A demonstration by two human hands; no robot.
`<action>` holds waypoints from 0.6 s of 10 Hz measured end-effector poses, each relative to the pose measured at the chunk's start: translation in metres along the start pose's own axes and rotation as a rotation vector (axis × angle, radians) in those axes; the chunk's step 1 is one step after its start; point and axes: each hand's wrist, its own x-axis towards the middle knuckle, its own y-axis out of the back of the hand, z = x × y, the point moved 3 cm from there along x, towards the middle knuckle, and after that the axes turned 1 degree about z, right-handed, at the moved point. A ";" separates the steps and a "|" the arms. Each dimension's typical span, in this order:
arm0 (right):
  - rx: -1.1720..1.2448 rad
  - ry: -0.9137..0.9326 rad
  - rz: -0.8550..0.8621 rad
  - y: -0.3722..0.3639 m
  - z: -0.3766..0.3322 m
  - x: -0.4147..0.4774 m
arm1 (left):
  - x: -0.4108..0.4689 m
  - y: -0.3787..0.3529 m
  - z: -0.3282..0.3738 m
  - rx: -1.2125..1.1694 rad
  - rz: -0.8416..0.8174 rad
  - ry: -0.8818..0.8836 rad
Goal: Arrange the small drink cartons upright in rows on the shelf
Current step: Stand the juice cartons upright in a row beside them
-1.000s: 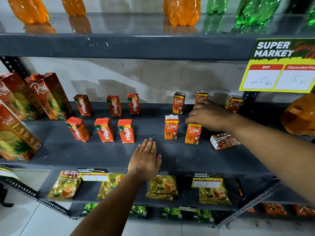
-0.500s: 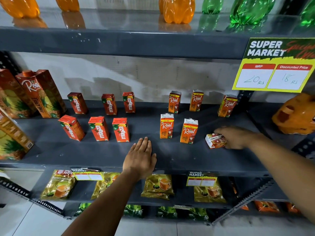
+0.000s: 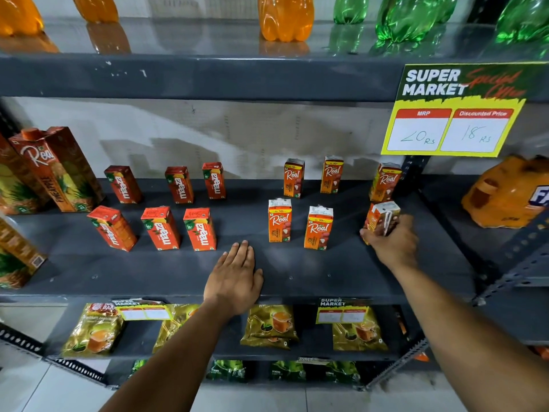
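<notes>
On the grey middle shelf, several small red Maaza cartons stand upright in two rows on the left. Several small orange Real cartons stand in two rows on the right, three at the back and two in front. My right hand is shut on one more Real carton, holding it nearly upright and slightly tilted at the right end of the front row, in front of the rear right carton. My left hand lies flat and open on the shelf's front edge.
Tall Real pineapple cartons stand at the shelf's left end. An orange bottle pack lies beyond the upright post on the right. A yellow price sign hangs from the upper shelf, which carries orange and green bottles. Tea packets lie on the shelf below.
My right hand left the standing cartons, reached right to a Real carton lying on its side, gripped it and lifted it nearly upright. My left hand stayed flat on the shelf.
</notes>
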 end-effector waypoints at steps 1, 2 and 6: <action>-0.005 -0.001 -0.045 0.003 -0.004 -0.001 | 0.000 0.001 0.000 0.001 0.001 0.000; 0.018 0.050 -0.062 0.014 -0.014 -0.004 | 0.000 0.000 0.001 0.001 0.006 0.000; -0.752 0.357 -0.438 0.033 -0.068 0.052 | 0.002 -0.006 -0.003 0.016 0.016 0.003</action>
